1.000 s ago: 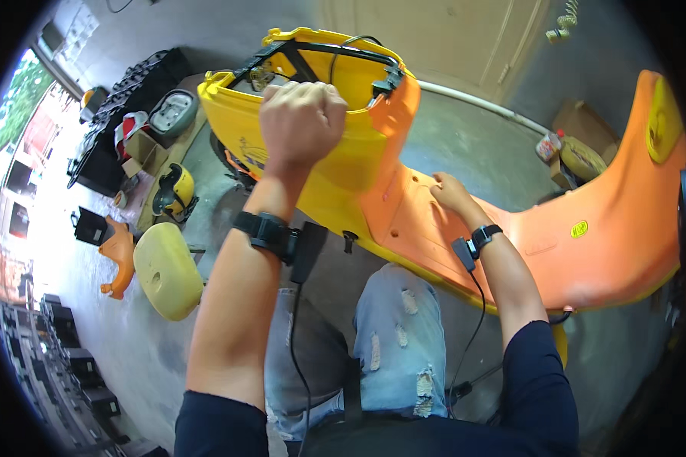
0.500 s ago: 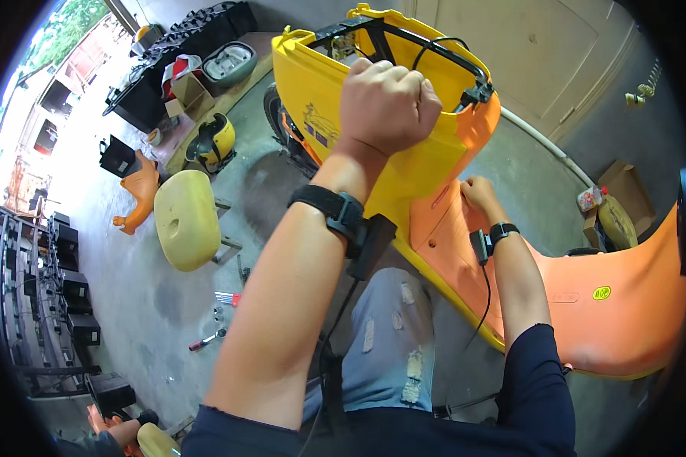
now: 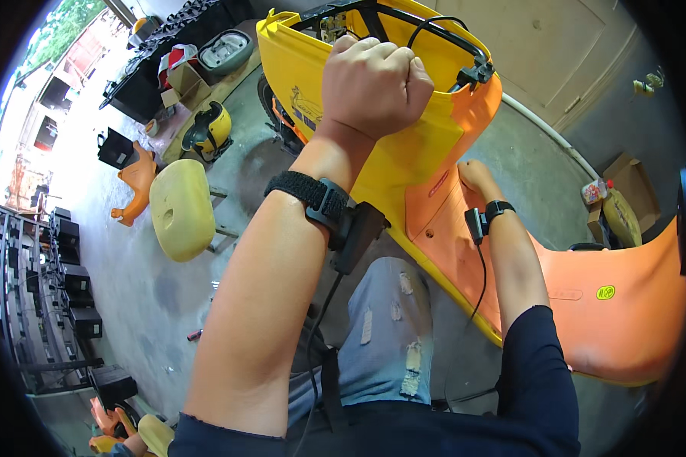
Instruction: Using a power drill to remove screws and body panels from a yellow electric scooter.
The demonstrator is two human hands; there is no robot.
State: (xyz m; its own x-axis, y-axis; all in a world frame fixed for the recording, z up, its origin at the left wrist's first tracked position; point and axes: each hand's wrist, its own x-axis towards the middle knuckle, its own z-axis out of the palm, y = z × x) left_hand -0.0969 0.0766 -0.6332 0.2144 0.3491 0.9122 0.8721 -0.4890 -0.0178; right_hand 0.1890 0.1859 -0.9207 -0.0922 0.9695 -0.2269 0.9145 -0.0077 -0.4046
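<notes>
My left hand (image 3: pixel 377 87) is closed in a fist, knuckles up, in front of the yellow front cover (image 3: pixel 427 152) of a scooter. Its fingertips are out of sight, so what lies within the grip is hidden. Lower and to the right, my right hand (image 3: pixel 476 176) is curled against the orange floorboard panel (image 3: pixel 433 221), its fingers mostly hidden. Above the cover's open top runs a black frame (image 3: pixel 373 27), with a cable and a black fitting (image 3: pixel 476 72) at its right end. Each wrist wears a black strap with a small wired box.
To the left stand a yellow-topped stool (image 3: pixel 181 213), a yellow helmet (image 3: pixel 208 131) and an orange panel (image 3: pixel 135 186). Black racks (image 3: pixel 23 297) line the far left. A cardboard box (image 3: pixel 633 186) sits at right, by a pale pipe (image 3: pixel 545 133). Another person's arm shows at lower left.
The left fist and the cover sit slightly farther left and higher in view. My left forearm now hides most of the tools on the floor. The right hand stays at the orange panel.
</notes>
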